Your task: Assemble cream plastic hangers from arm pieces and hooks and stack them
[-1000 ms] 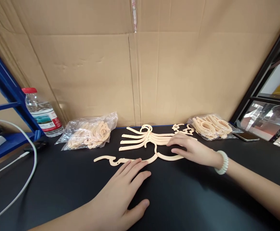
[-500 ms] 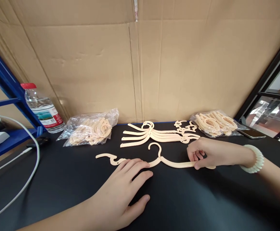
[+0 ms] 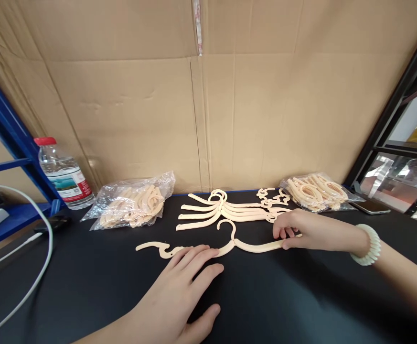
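A cream folding clothes hanger [image 3: 256, 247] lies unfolded on the black tabletop, its hook pointing away from me. My left hand [image 3: 183, 286] rests over the hanger's left arm, fingers stretched out and thumb apart, hiding part of it. Beyond those fingertips, a small notched hanger end piece [image 3: 163, 251] shows at the left; how it joins the arm is hidden. At the other end, my right hand [image 3: 297, 229] has its fingers curled, with thumb and forefinger pinching the right arm. Behind them lie several stacked hangers [image 3: 226, 213], hooks overlapping.
Small cream hook pieces [image 3: 274, 197] lie at the back. Clear bags of hanger parts stand left [image 3: 133, 203] and right [image 3: 315, 191]. A phone [image 3: 371, 206] is at far right, a water bottle [image 3: 65, 177] and white cable [image 3: 45, 258] at left. A cardboard wall [image 3: 122, 119] closes the back.
The view has tilted up slightly, so everything sits lower in the picture. My right hand has shifted a little left along with the hanger; both hands keep nearly the same pose.
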The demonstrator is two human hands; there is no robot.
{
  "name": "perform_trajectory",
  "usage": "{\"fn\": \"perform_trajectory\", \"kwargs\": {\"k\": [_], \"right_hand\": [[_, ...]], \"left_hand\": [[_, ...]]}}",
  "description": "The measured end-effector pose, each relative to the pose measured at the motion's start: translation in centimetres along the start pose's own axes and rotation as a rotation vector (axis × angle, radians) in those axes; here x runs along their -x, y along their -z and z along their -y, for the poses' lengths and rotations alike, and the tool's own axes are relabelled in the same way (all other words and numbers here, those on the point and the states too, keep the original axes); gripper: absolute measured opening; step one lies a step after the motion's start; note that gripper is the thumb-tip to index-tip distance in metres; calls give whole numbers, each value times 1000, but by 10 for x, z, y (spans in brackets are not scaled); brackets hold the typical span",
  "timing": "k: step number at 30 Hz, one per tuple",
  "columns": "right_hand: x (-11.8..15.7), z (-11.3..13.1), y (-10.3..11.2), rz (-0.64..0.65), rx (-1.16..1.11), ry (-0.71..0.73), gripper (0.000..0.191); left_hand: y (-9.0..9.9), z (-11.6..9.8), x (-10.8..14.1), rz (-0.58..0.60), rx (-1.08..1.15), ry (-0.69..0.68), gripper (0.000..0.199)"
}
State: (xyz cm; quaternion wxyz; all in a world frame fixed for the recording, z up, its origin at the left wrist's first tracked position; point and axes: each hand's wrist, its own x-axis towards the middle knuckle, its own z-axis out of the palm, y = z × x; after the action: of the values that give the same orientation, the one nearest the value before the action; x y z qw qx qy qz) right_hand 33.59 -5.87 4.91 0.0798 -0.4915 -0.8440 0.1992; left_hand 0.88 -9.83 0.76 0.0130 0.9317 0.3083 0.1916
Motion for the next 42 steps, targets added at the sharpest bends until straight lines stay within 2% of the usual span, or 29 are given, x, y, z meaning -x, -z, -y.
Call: {"fn": "perform_trajectory", "kwargs": {"k": [11,17,21,27,37,40,42], "right_hand": [[-5,-6,5,-342,110,14,26],[-3,-30,16,-540,153,-65,30],[-3,-46,23,-597,213,-148,27],[-20,-61,30,-549,287,-194,24],[-46,-90,46,-270,474,-155,17],[-49,-98,46,-212,562,-158,7],[-49,-100,42,-189,611,-151,7]], "left_hand": [[0,1,1,-6,-7,-55,43],[1,1,2,-21,-4,-103,38],[1,1,2,-22,-3,-121,36],[0,3,2,-34,14,-152,34],[1,4,2,-24,45,-178,30],[3,6,2,11,35,-208,30],[4,7,2,22,27,-216,30]]}}
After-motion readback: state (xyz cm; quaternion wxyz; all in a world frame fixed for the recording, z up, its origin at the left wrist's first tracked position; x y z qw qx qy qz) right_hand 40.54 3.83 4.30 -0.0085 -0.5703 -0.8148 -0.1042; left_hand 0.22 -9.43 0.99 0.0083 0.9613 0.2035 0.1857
